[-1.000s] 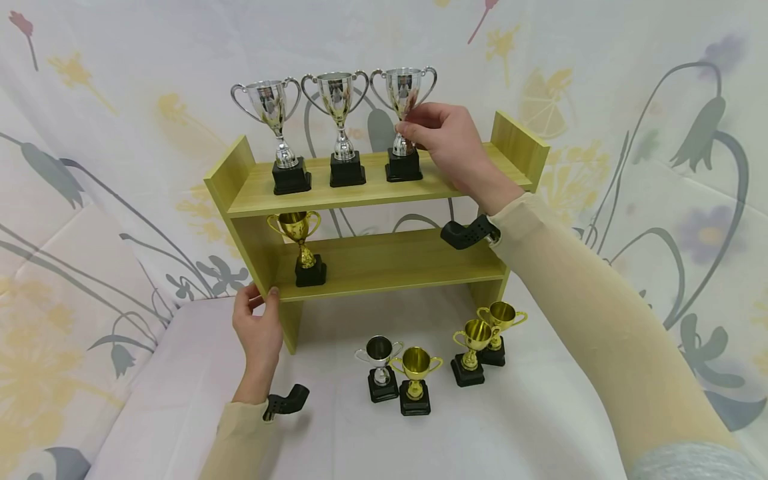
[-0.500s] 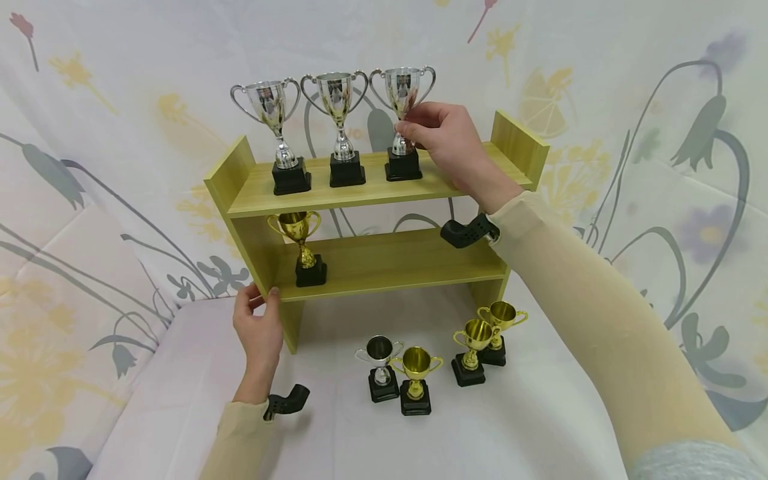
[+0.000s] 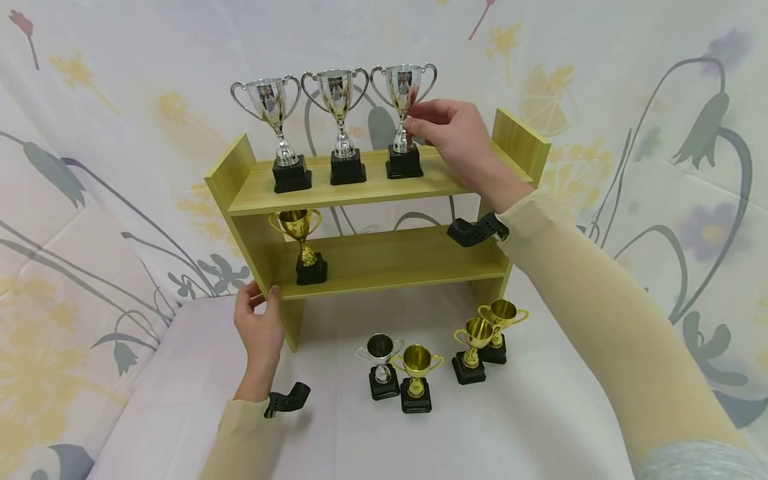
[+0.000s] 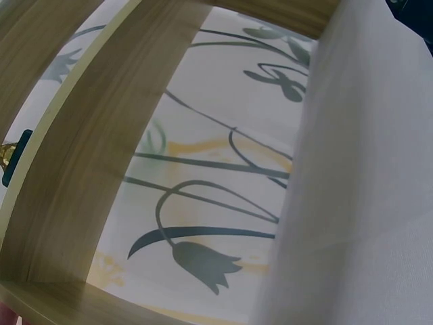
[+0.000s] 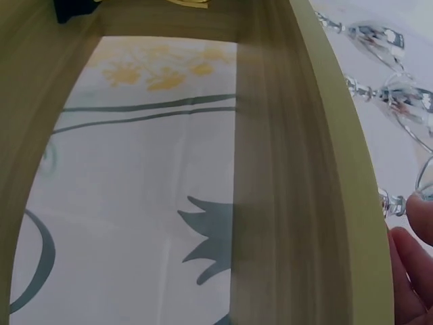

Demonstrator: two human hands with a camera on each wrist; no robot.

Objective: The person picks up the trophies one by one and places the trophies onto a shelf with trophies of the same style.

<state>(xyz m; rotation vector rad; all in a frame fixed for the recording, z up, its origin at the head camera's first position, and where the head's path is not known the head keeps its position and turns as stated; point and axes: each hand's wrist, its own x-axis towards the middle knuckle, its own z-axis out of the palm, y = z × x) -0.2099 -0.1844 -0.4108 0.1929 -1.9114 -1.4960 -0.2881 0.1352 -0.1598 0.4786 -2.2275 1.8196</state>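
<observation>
Seemingly steadied, the shelf (image 3: 390,258) is gripped by the left hand (image 3: 261,333). Its rightmost trophy (image 3: 403,93) is pinched by the right hand (image 3: 461,141).

The head view looks down at the shelf (image 3: 408,259), which both wrist views share from nearer.

We see a pale cloth (image 3: 384,30) at the back with pictures on it. We spot a droopy gray flower (image 3: 703,131), a purple flower (image 3: 714,230), a yellow fruit slice (image 3: 543,108) and a little pink flower (image 3: 21,21). Below, we see a white table (image 3: 342,443).
</observation>
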